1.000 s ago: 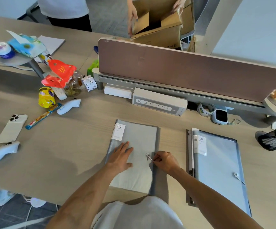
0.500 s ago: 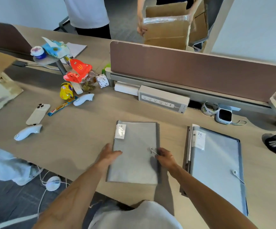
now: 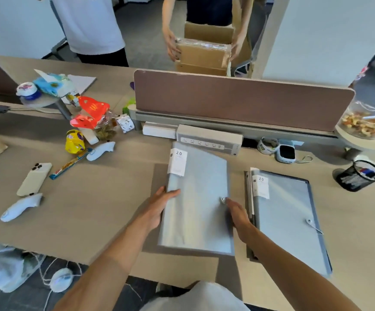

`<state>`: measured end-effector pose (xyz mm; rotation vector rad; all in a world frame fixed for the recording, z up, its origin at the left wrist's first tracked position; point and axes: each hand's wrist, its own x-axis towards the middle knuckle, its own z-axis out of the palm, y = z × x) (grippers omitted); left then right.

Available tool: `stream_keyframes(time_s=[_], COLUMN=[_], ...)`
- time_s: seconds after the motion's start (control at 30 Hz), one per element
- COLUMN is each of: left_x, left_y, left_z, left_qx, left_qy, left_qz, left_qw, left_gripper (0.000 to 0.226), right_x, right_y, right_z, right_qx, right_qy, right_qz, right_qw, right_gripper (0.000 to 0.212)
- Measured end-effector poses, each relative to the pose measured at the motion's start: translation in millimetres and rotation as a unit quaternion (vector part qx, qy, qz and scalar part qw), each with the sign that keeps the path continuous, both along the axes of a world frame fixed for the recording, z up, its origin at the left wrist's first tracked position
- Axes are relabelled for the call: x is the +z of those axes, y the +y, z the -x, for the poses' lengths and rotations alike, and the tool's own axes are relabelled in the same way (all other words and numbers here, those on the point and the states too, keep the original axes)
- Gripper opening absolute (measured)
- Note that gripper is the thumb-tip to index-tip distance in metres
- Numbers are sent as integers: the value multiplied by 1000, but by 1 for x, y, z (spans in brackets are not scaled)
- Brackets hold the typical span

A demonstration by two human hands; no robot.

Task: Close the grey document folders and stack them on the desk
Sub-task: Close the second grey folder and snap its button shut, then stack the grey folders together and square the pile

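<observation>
Closed grey folder (image 3: pixel 196 203) is held just left of the second grey folder (image 3: pixel 289 221), apparently raised off the desk (image 3: pixel 106 209). Left hand (image 3: pixel 159 207) grips its left edge and right hand (image 3: pixel 238 216) grips its right edge. Best to keep it level and lower it squarely onto the second grey folder, edges aligned.

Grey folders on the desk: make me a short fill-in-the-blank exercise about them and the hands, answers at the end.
1. The left hand grips the held folder at the side bearing its white ____; the right hand grips the other side.
2. The second folder lies on the desk to the held one's ____.
3. Each folder is marked with the number ____.
Answers: label; right; 20.
</observation>
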<state>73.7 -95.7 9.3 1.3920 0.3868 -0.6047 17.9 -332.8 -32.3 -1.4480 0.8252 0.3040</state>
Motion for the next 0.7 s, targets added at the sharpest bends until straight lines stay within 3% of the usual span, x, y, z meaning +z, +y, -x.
stream_keyframes(time_s=[0.1,0.33,0.4,0.53,0.7], left_x=[9,-2,-4,-2,3], left_y=[-13,-82,-112,-165,-210], left_z=[-15,-26,-19,-1,14], left_qx=[-36,-135,-179,-239,-276], left_qy=[-24,-68,-62,-73,-115], left_qz=[32,15,16,-10,-64], left_qw=[999,988,982,968,952], left_gripper=[25,29,29,49,65], right_x=[15,38,42,48,38], right_y=[-5,-55,-75,-113,-164], right_z=[-2,44,65,96,99], right_qx=[-76,-185,-215,-281,-265], right_qy=[-44,-77,-65,-57,-57], right_qz=[56,209,234,261,258], right_qw=[995,957,946,922,927], right_gripper=[16,14,24,21,26])
